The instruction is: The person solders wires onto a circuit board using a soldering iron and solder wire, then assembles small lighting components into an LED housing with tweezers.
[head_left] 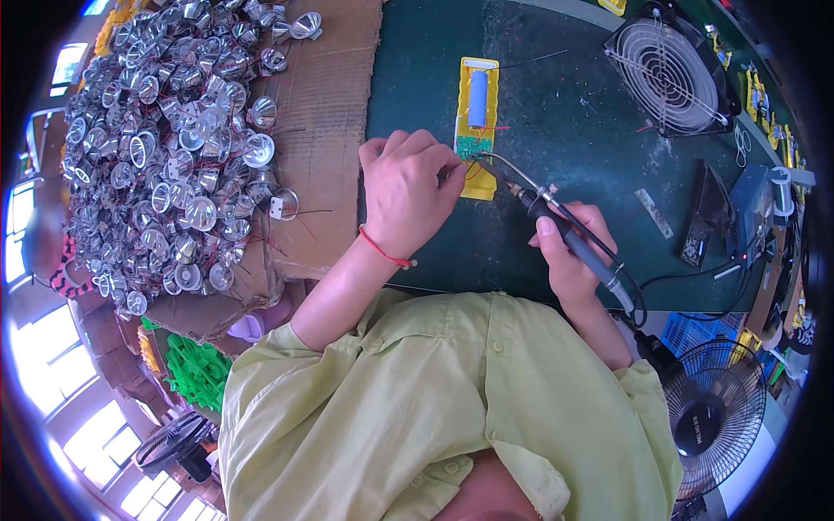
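On the dark green work mat lies a yellow plastic housing (479,187) holding a blue cylindrical battery (477,100) and a small green circuit board (469,146). Thin red and dark wires stick out of it. My left hand (407,187) is over the housing's left edge, thumb and fingers pinched together by the board; what they hold is hidden. In my right hand (573,260) is a soldering iron (569,233), gripped by its dark handle. A thin curved metal tube (512,165) runs along the iron, its end reaching the board near my left fingertips.
At the left, a large heap of silvery lamp reflectors (191,156) with wires covers a cardboard sheet (321,104). A square fan (665,69) stands at the far right. Nearer are a metal strip (653,214), a black holder (708,213) and a solder spool (782,195).
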Action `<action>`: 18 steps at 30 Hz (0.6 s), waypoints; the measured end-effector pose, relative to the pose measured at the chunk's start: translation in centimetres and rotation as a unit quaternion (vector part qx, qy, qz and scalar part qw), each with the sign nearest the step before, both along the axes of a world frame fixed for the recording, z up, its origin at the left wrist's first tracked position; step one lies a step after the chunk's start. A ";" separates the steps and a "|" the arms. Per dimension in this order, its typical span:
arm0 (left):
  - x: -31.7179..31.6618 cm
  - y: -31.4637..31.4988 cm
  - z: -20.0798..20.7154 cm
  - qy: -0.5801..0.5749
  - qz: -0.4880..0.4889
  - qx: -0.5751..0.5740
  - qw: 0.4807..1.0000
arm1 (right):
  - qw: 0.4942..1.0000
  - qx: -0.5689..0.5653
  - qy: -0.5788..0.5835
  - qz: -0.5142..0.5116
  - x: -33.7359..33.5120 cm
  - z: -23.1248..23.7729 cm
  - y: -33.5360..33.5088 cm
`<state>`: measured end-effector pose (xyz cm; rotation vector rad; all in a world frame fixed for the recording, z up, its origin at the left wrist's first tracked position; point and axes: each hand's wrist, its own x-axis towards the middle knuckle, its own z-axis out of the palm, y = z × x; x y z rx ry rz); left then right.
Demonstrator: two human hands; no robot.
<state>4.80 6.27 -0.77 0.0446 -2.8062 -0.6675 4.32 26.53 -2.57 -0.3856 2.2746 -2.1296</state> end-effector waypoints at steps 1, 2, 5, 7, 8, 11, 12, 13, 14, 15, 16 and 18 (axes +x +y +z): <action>0.0 0.0 0.0 -0.002 0.002 0.000 1.000 | 1.000 0.009 0.011 0.007 -0.1 0.0 0.1; 0.1 0.0 0.0 -0.003 0.002 0.000 1.000 | 1.000 0.018 0.021 0.013 -0.1 0.0 0.1; 0.0 0.0 0.0 -0.007 0.003 -0.001 1.000 | 1.000 -0.008 -0.012 -0.004 0.3 0.1 0.2; 0.0 -0.1 0.0 -0.011 0.005 -0.004 1.000 | 0.999 -0.026 -0.021 -0.022 0.4 0.4 0.2; 0.1 -0.1 0.0 -0.011 0.007 -0.005 1.000 | 0.998 -0.044 -0.029 -0.039 0.6 0.6 0.2; 0.0 -0.2 0.0 -0.001 0.003 -0.004 1.000 | 0.997 -0.050 -0.040 -0.036 0.4 0.6 0.9; 0.1 -0.3 0.0 -0.007 0.006 -0.003 1.000 | 0.997 -0.048 -0.045 -0.033 0.4 0.4 1.0; 0.1 -0.2 0.0 -0.013 0.008 -0.002 1.000 | 0.997 -0.048 -0.045 -0.033 0.5 0.4 1.0; 0.1 -0.2 0.1 -0.013 0.008 -0.002 1.000 | 0.997 -0.051 -0.048 -0.031 0.5 0.4 1.0; 0.1 -0.2 0.2 -0.022 0.006 -0.005 1.000 | 0.997 -0.055 -0.051 -0.028 0.5 0.4 0.9; 0.0 -0.1 0.3 -0.030 0.005 -0.007 1.000 | 0.997 -0.055 -0.051 -0.028 0.5 0.4 1.0; 0.2 -0.6 0.5 0.001 -0.018 0.008 1.000 | 0.997 -0.057 -0.042 -0.025 0.5 0.4 1.2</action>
